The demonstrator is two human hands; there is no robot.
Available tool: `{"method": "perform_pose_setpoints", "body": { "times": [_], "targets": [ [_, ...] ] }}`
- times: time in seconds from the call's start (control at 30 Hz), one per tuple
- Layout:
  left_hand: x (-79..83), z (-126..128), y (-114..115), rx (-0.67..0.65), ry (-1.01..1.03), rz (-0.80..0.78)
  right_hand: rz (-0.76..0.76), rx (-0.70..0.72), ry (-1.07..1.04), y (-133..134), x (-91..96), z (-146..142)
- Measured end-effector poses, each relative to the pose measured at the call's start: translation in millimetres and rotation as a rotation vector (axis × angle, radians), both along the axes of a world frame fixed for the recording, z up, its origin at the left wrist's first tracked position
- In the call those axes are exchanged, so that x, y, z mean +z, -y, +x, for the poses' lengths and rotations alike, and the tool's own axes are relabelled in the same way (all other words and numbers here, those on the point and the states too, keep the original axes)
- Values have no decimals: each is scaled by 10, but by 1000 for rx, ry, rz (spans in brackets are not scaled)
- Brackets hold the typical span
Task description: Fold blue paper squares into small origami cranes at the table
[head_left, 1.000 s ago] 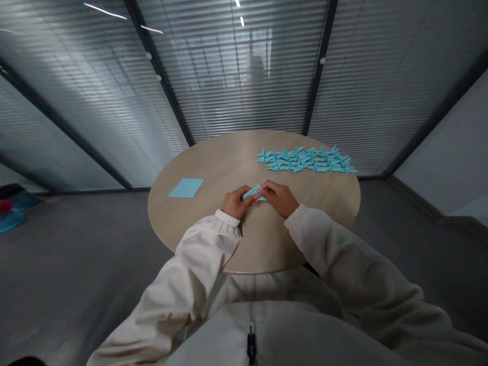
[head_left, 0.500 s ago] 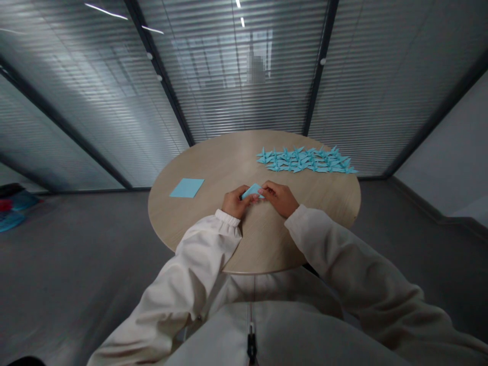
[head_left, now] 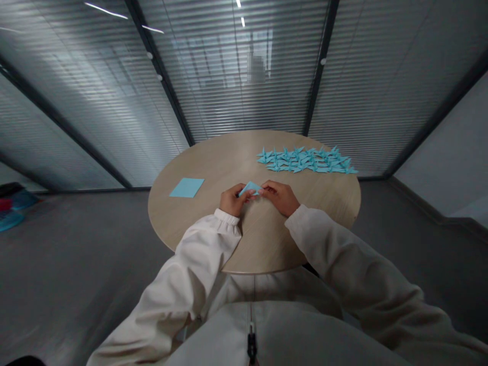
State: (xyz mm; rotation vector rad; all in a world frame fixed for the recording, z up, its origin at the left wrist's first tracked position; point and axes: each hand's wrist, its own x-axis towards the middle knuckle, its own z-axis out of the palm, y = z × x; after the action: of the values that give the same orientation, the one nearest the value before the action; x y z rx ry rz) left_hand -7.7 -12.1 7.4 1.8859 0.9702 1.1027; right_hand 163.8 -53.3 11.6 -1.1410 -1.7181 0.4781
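Note:
Between my two hands, just above the middle of the round table, is a small folded piece of light blue paper (head_left: 250, 187). Its pointed top sticks up and its lower part is covered by fingers. My left hand (head_left: 232, 200) grips the paper's left side, thumb in front. At the right corner, my right hand (head_left: 281, 197) pinches it between thumb and fingertips. How many folds it has I cannot make out.
A wooden round table (head_left: 213, 234) stands before me. Flat light blue paper (head_left: 186, 187) lies on its left side. Several folded blue paper cranes (head_left: 305, 160) sit in rows at the back right. Behind rise glass panels with blinds (head_left: 244, 101).
The folded paper has shifted slightly left and up and has tilted, with its tip now further left. My left hand moved a little left with it; my right hand stays nearly still.

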Motion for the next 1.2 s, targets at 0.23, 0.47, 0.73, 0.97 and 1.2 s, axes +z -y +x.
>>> {"method": "perform_pose_setpoints", "body": {
  "times": [0.23,0.47,0.73,0.97,1.2],
  "targets": [
    [3,14,16,-37,83,-19,-82,-7,-126,-32,-47,14],
    [26,17,10,0,131,-48,-84,43,-152,-38,-39,51],
    [34,47,19,-58,186,-87,-82,54,-229,-106,-106,71],
    [64,27,45,-2,111,99,-25,20,-90,-56,-60,35],
    [47,24,19,23,96,100,-26,-16,-71,-58,-58,34]
  ]
}}
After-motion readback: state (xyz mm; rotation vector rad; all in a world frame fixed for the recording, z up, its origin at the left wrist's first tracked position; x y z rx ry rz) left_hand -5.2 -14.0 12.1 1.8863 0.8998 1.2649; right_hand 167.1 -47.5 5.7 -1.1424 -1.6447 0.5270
